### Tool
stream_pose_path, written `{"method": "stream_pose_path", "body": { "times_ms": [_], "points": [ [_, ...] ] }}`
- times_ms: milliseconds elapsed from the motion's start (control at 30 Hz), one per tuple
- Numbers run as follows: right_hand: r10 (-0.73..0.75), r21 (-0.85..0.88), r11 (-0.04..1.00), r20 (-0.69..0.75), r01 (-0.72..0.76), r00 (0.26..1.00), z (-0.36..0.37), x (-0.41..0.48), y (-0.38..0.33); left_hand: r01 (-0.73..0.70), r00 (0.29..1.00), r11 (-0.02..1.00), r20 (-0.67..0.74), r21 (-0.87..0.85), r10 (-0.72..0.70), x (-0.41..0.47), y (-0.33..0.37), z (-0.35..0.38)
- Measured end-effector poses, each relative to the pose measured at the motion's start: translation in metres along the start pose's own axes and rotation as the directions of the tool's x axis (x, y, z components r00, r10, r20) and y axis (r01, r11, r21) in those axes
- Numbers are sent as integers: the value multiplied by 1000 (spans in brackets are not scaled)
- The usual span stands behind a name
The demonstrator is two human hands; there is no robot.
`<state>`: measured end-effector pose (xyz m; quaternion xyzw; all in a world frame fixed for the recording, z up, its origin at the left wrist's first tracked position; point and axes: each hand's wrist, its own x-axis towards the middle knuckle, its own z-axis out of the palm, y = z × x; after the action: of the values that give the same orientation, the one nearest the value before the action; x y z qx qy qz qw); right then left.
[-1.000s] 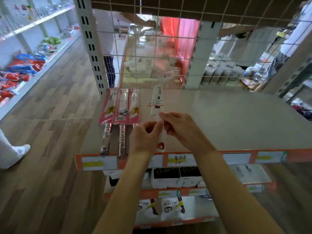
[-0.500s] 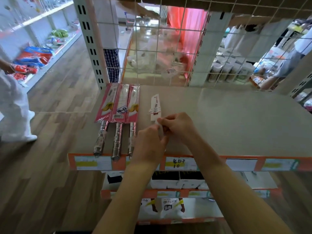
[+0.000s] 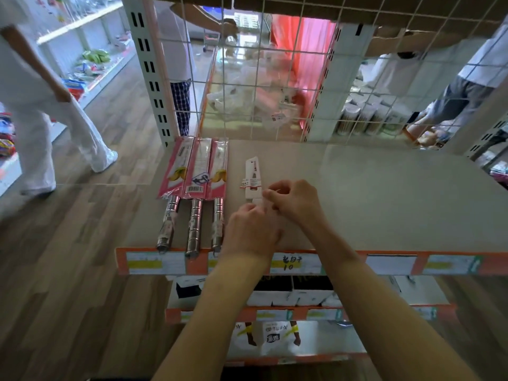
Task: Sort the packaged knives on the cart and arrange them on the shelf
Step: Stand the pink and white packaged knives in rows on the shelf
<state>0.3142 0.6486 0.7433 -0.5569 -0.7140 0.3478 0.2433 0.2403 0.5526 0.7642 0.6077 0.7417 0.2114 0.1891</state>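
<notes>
My left hand [image 3: 248,232] and right hand [image 3: 294,202] pinch the white knife [image 3: 252,177] at its near handle end. It looks light, stiff and probably slick.

Bright, even indoor light, faint shadows. Pale sheen on the shelf [image 3: 384,193] toward 3 o'clock. Wide-angle lens bends lines at the edges. Beyond the wire grid [image 3: 257,82] at 12 o'clock all is hazy; person [image 3: 30,105] at 9 o'clock blurred

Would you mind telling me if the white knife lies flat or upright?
Flat: the white knife lies lengthwise on the shelf.
</notes>
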Motion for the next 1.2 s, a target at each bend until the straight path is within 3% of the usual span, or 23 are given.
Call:
{"method": "stream_pose_path", "body": {
  "times_ms": [100, 200, 433, 700, 867, 1067, 1200],
  "points": [
    [-51, -73, 996, -42, 48, 998, -8, -10, -7, 56, 998, 994, 24, -89, -54, -8, 0, -15],
    [-107, -132, 987, -87, 95, 990, -12, -29, -19, 75, 996, 993, -48, -91, -80, -23, -8, -32],
    [-37, -76, 997, -123, 28, 992, -10, -103, -48, -65, 965, 991, -260, -117, 32, -88, -38, -60],
    [-50, -151, 988, -117, 32, 992, 28, -210, -46, -89, 975, 995, -208, -47, 78, -170, -65, -47],
    [-14, -272, 962, -82, -9, 997, 60, -254, -23, -81, 963, 996, -262, -42, 68, -212, -85, -17],
    [8, -219, 976, -21, -13, 1000, 73, -311, 5, -54, 961, 994, -275, -92, 27, -262, -98, 28],
    [14, -187, 982, 27, -9, 1000, 90, -360, 42, 68, 980, 990, -176, -126, -90, -317, -111, 77]
  ]
}}
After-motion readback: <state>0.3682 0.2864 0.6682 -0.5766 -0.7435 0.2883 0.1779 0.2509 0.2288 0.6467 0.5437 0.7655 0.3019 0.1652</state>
